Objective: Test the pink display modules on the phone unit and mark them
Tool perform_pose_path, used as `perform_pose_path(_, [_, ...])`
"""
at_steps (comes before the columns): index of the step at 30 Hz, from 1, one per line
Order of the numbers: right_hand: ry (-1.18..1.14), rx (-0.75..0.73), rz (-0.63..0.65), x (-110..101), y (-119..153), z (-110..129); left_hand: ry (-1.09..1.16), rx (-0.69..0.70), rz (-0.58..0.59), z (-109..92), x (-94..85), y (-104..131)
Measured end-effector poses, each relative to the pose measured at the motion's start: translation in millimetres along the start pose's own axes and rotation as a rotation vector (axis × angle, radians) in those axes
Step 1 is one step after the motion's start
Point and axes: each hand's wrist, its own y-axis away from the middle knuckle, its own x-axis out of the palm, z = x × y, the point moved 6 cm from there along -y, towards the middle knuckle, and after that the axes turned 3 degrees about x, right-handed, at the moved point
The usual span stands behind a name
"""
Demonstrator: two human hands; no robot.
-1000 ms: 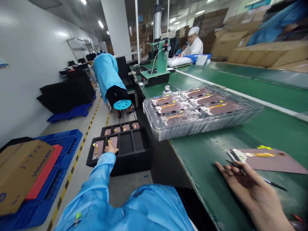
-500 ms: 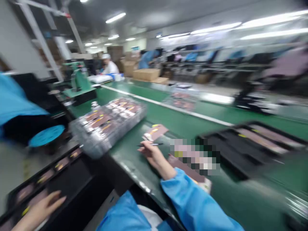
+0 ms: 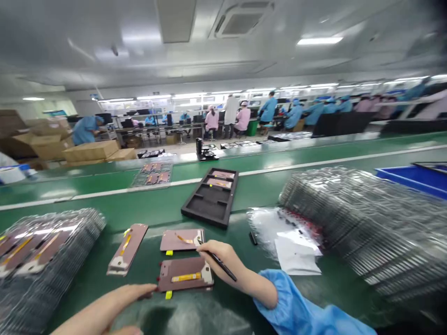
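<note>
My right hand (image 3: 223,260) is closed around a slim black pen-like tool (image 3: 221,265); whether it is a pen or tweezers I cannot tell. Its tip meets the right end of the upper brownish-pink display panel (image 3: 171,239), near a small orange flex cable. Just below lies a second panel (image 3: 167,274) with a yellow-orange flex strip and a yellow tab. My left hand (image 3: 118,302) is open, fingers stretched out, its fingertips at that lower panel's left edge. To the left rests another slanted stack of panels (image 3: 134,242).
Stacked clear trays (image 3: 84,242) with panels stand at left, and a larger stack of clear trays (image 3: 349,223) at right. A black compartment tray (image 3: 206,211) holds panels at its far end. White sheets (image 3: 296,260) lie right of my hand. People work beyond the green bench (image 3: 244,186).
My view has swung right. My left hand has come from the black tray at lower left to the panels on the bench. My right hand still holds the tool, now at the upper panel.
</note>
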Motion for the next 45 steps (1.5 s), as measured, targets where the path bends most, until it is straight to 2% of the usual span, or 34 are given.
perform_pose_path(2, [0.158,0.044,-0.087,-22,16,-26,-0.013,0.110,0.079,-44,-29.2,-50])
perform_pose_path(4, [0.323,0.078,-0.147,-35,30,-48,0.027,0.217,0.122,-80,-49.0,-104])
perform_pose_path(6, [0.492,0.099,-0.160,-40,41,-65,-0.014,0.263,0.057,-101,-60.9,-159])
perform_pose_path(8, [0.655,0.123,-0.127,-40,48,-77,-0.093,0.261,-0.022,-110,-61.3,-210])
perform_pose_path(11, [0.857,0.185,-0.050,-38,48,-89,-0.193,0.211,-0.093,-109,-50.9,-272])
perform_pose_path(14, [0.999,0.269,0.014,-42,40,-100,-0.289,0.098,-0.216,-100,-54.1,-315])
perform_pose_path(17, [1.090,0.334,0.077,-48,31,-112,-0.335,-0.038,-0.292,-82,-68.2,-345])
perform_pose_path(21, [1.145,0.394,0.153,-57,24,-120,-0.314,-0.172,-0.265,-54,-76.6,-373])
perform_pose_path(26, [1.093,0.426,0.214,-82,7,-117,-0.251,-0.213,-0.244,-37,-78.0,-390])
perform_pose_path(30, [1.007,0.456,0.171,-129,-37,-125,-0.208,-0.177,-0.281,-37,-102.6,-387])
perform_pose_path(33, [0.966,0.501,0.072,-174,-85,-142,-0.191,-0.116,-0.304,-38,-124.8,-367])
perform_pose_path(36, [0.946,0.539,0.002,-206,-133,-161,-0.194,-0.068,-0.339,-38,-136.2,-329])
perform_pose_path(39, [0.943,0.554,0.024,-212,-169,-178,-0.189,-0.052,-0.376,-38,-134.3,-286])
perform_pose_path(42, [0.971,0.550,0.102,-197,-188,-188,-0.142,-0.047,-0.405,-42,-126.6,-248])
perform_pose_path(45, [1.026,0.546,0.166,-181,-191,-191,-0.087,-0.040,-0.421,-49,-120.4,-223])
